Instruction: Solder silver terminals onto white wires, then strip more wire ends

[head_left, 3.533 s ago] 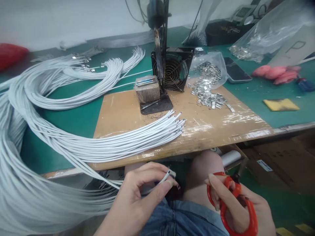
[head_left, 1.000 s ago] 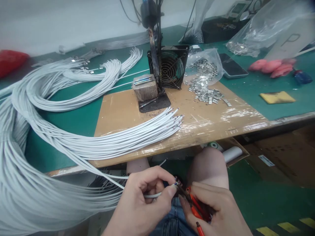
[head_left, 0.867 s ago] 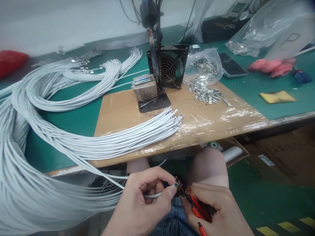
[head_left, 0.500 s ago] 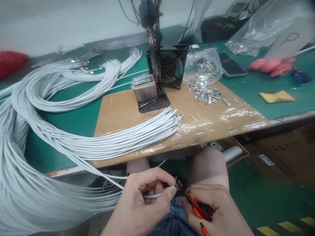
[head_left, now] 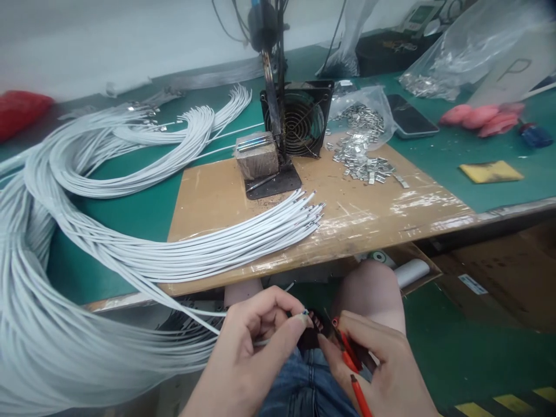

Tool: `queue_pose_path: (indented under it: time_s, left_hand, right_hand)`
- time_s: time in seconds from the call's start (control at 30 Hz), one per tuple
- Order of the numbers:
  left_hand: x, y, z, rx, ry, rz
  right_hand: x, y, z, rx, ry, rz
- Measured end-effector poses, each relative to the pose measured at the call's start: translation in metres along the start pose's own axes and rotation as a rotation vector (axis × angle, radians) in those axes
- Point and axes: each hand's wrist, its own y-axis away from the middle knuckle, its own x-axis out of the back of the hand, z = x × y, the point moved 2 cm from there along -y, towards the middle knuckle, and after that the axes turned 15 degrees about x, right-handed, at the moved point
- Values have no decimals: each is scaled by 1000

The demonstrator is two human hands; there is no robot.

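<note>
Below the worktop (head_left: 304, 255) edge, a cable end is met by scissors.
The cable (head_left: 260, 343) tip is pinched in the left hand (head_left: 247, 359), pointing right at the scissors (head_left: 347, 362) gripped by the right hand (head_left: 382, 370).

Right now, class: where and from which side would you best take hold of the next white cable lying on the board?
Probably just behind its stripped tip, on the white jacket, from the near edge of the brown board. The white cables fan out there with ends apart and pointing right; further left they bunch together.

Green workbench (head_left: 434, 156), pale wall (head_left: 108, 35)
</note>
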Motion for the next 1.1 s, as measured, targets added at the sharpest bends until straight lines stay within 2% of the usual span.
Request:
queue_pose_path:
  time_s: [0.1,0.3,0.6,0.7,0.83,0.9,1.0,1.1]
  left_hand:
    - [1,0,-1,11,26,-10]
    - [-3,0,3,1,2,52]
    - [-5,0,3,-4,19,80]
    - [-5,0,4,-9,12,87]
    - [-5,-1,4,-10,9,92]
    - [-6,-1,4,-3,3,98]
    - [-7,-1,5,-11,-3,115]
    - [-9,1,6,-35,31,137]
  right_hand:
    - [-3,0,-1,0,-20,-37]
    - [-3,2,0,-8,-5,-120]
    - [-1,2,3,15,36,-138]
    - [-2,3,2,32,75,-76]
    - [-3,4,1,131,161,-9]
    - [-4,4,-1,162,200,76]
    - [-12,4,-5,133,198,219]
    - [-21,3,-8,75,146,272]
